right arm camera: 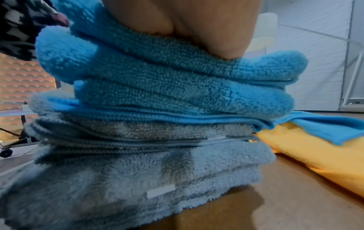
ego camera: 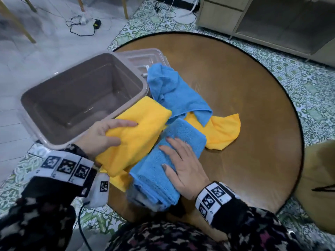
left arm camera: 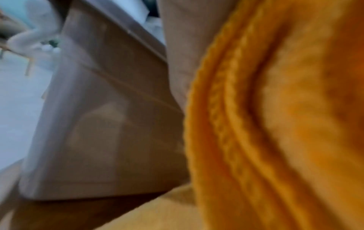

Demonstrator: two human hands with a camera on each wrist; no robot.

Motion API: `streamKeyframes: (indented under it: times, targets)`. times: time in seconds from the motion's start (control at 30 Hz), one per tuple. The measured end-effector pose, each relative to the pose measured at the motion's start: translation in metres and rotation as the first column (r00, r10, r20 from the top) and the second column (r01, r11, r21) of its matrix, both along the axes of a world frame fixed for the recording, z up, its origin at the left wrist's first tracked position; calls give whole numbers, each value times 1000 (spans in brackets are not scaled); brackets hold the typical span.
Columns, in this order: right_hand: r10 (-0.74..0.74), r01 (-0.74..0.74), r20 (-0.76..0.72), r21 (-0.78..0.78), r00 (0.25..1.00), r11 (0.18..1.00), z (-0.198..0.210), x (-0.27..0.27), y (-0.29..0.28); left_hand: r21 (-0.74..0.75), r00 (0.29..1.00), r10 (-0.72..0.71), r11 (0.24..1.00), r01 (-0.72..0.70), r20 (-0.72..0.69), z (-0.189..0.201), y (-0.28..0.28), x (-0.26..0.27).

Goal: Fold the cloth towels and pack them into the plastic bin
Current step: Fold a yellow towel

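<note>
Watching from my remote seat, I log this:

Left hand: my left hand grips a folded yellow towel, thumb on top and fingers curled under its left edge; the towel's far corner overlaps the near right rim of the bin.

Right hand: my right hand lies flat with fingers stretched out, pressing down on a folded blue towel.

Blue stack: the right wrist view shows the folded blue towel lying on a folded grey towel, both at the near edge of the table.

Plastic bin: the grey-brown plastic bin sits at the table's left edge, hanging out past it, and I see nothing inside. In the left wrist view its side wall is just beside the yellow towel; that picture is blurred.

Lid: a clear lid lies behind the bin at its far right corner.

Loose towels: an unfolded blue towel is draped from the lid toward the table's middle, over an unfolded yellow towel that spreads to the right of the stack.

Table: a round brown table carries everything.
</note>
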State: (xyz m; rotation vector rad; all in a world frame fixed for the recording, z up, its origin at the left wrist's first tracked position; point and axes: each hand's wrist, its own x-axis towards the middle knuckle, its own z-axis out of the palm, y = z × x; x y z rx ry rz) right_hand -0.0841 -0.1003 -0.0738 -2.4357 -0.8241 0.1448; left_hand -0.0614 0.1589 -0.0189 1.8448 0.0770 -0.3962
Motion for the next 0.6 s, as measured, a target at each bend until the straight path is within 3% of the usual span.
streamKeyframes:
  times: [0.07, 0.13, 0.2, 0.33, 0.4, 0.47, 0.5, 0.6]
  targets:
    - [-3, 3, 4, 5, 1000, 1000, -2, -1, 2, -14, 989, -44, 999, 43, -138, -15, -1, 3]
    - [-10, 10, 9, 8, 1000, 1000, -3, 0, 3, 204, 958, -153, 957, 205, -243, -37, -7, 2]
    - [-13, 13, 9, 11, 1000, 1000, -3, 1, 4, 360, 959, -143, 905, 228, -246, -57, -12, 1]
    - [-18, 17, 7, 25, 1000, 1000, -3, 1, 1, 471, 970, -96, 861, 193, -223, -64, -16, 4]
    - [-24, 23, 7, 36, 1000, 999, -3, 2, 2, 640, 966, -82, 734, 225, -246, -60, -21, 5]
    - [-28, 27, 22, 51, 999, 998, -4, 2, 3, 795, 981, -81, 576, 191, -177, -51, -32, 2]
    - [-29, 27, 26, 58, 999, 998, -4, 3, 3, 823, 987, -98, 545, 160, -127, -50, -37, -1]
    - [-14, 12, 24, 69, 1000, 998, -5, 4, 4, 759, 977, -143, 615, 214, -159, -52, -52, -7]
